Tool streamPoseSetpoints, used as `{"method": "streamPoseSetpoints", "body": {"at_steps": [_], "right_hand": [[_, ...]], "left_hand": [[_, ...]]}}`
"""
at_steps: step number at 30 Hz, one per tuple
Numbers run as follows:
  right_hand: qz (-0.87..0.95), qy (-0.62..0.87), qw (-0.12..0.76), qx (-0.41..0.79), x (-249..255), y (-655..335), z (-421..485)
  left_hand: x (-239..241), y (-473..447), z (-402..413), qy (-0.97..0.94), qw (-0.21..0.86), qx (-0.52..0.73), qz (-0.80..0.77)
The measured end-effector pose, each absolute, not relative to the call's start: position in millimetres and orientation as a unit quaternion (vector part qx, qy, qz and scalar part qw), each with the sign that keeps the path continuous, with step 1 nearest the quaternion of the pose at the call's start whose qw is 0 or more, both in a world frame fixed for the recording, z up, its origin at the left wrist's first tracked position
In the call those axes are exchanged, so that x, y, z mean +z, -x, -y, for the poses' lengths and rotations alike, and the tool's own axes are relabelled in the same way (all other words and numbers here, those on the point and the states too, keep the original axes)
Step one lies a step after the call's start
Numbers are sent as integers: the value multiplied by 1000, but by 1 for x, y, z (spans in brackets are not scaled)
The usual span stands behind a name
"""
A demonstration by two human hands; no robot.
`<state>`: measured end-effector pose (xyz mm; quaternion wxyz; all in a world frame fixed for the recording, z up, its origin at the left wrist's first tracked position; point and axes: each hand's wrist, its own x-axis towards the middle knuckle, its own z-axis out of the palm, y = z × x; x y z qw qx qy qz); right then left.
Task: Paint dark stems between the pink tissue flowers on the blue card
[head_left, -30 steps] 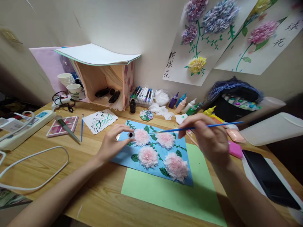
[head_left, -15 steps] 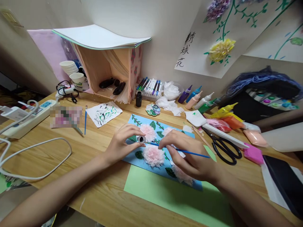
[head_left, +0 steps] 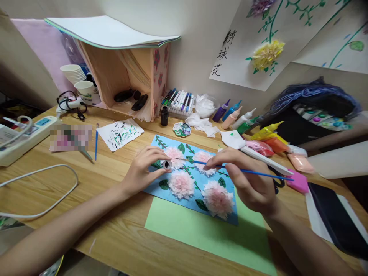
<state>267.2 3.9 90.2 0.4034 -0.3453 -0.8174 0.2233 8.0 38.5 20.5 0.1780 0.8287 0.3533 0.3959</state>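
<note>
Between the thumb and fingers of my left hand (head_left: 140,168) is a small, round, pale cap (head_left: 166,165) with a dark inside, tilted toward me. My right hand (head_left: 244,176) pinches a thin paintbrush (head_left: 264,174) with a blue handle. Its bristle end points left, just above and right of the cap and apart from it. Below both hands lies a blue card (head_left: 191,202) bearing several ruffled pink flowers (head_left: 217,198) and painted green leaves. A light green sheet (head_left: 198,234) lies partly under the card.
Behind the card stand a dark bottle (head_left: 164,116), a paint palette (head_left: 181,129) and paint bottles (head_left: 231,117). To the left are a paint-marked paper (head_left: 119,134), another brush (head_left: 96,143) and a power strip (head_left: 28,142). A black phone (head_left: 336,218) lies at right.
The brush has risen and swung away from the cap, its bristles moving from near the cap's opening to above it. My right hand has lifted slightly, uncovering the lower right flower.
</note>
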Motion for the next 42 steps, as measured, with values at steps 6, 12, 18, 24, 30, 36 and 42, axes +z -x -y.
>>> {"method": "streamPoseSetpoints", "body": {"at_steps": [6, 12, 18, 24, 30, 36, 42], "right_hand": [[801, 413, 349, 256, 67, -297, -13], [807, 412, 309, 290, 49, -294, -22], [795, 429, 304, 301, 45, -292, -22], [787, 441, 292, 317, 43, -292, -22], [792, 452, 276, 302, 41, -291, -23], [788, 460, 268, 307, 40, -293, -24], [788, 460, 265, 312, 40, -294, -24]], "left_hand": [[5, -5, -53, -814, 92, 408, -402], [-1, -2, -61, -755, 41, 460, -466], [-4, -3, -62, -755, 41, 456, -470], [-3, -5, -61, -767, 52, 444, -459], [-4, -4, -61, -768, 56, 439, -463], [-4, -4, -61, -769, 55, 441, -459], [-5, -4, -61, -769, 54, 439, -461]]}}
